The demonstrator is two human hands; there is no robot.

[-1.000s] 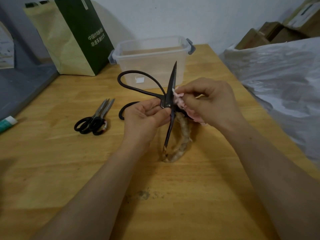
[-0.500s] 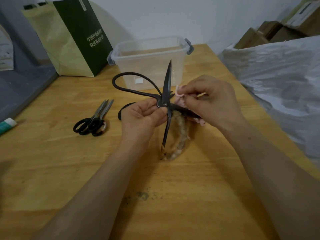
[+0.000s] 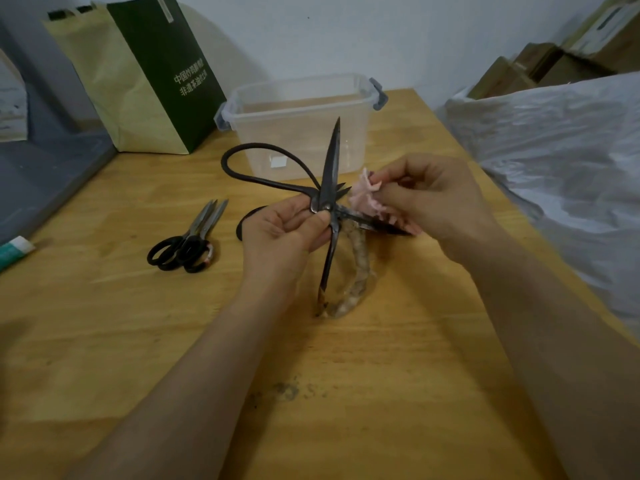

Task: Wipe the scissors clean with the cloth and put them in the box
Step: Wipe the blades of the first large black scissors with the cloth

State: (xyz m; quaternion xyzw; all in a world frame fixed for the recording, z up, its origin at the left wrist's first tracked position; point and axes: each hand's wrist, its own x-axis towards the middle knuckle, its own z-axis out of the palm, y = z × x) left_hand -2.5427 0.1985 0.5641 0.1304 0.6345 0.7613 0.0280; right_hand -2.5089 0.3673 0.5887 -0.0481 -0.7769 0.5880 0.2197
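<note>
**Clerk:** Item one?

**Me:** Large black scissors (image 3: 330, 174), held above the table (image 3: 346, 375) in front of me and spread wide. One blade points up toward the box, the other runs off to the right. One loop handle stands up and left. The other hangs down, wrapped in pale binding, its end at or just over the wood; I cannot tell which.

**Clerk:** Grip?

**Me:** My left hand (image 3: 280, 233) pinches them at the pivot, thumb on the rivet. My right hand (image 3: 429, 199) has its fingers closed on the pink cloth (image 3: 365, 200), bunched against the right-hand blade near the joint.

**Clerk:** Step in hand?

**Me:** Wiping, by my reckoning, and at the joint. The upright blade looks untouched by the cloth at present.

**Clerk:** Next move?

**Me:** Draw the cloth out along the blade, spine side and away from the edge. Then do the other blade, close the pair, and carry it over.

**Clerk:** Destination?

**Me:** Clear plastic box (image 3: 284, 133), lid off, just behind the scissors. It looks to have nothing in it.

**Clerk:** Also present?

**Me:** Smaller black-handled scissors (image 3: 187, 244) lying to the left, likely awaiting their turn. Green and tan paper bag (image 3: 138, 81) beyond them. White plastic sack (image 3: 554, 150) at the right.
</note>
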